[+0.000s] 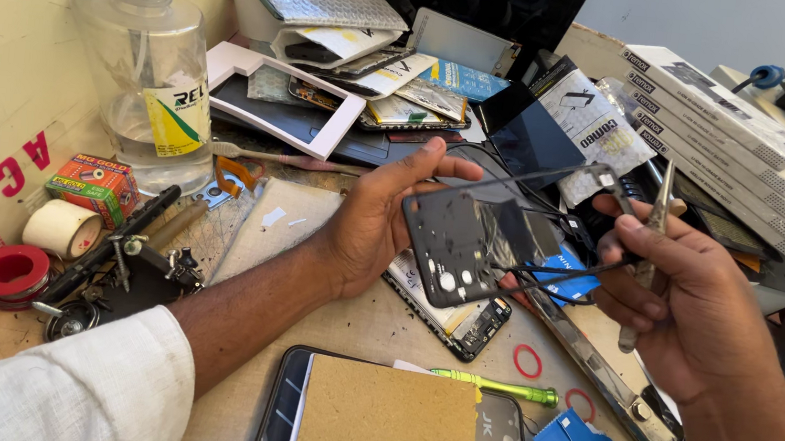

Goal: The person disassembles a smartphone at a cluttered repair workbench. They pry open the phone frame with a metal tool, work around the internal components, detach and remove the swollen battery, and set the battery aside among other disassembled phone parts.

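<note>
The left hand (383,215) held a black plastic phone frame with round camera cut-outs (467,247) lifted above the cluttered wooden counter (372,329), its grip closed on the frame's left edge with the thumb over the top, apparently so that the inner face was tilted toward the wearer. The right hand (683,296) had its grip closed around slim metal tweezers (651,245), fingers curled and the tool standing nearly upright just beside the frame's right edge, seemingly kept ready for fine work. Thin black strips (550,279) ran from the frame toward that hand. Below the frame lay an opened phone body showing its insides (459,323), and nearer the wearer a green-handled screwdriver (501,387) rested beside red rubber rings (527,361). To the left stood a clear plastic pump bottle (143,72), rolls of tape (61,227) and a small black clamp stand (124,267); white flat boxes (728,123) were stacked to the right.
</note>
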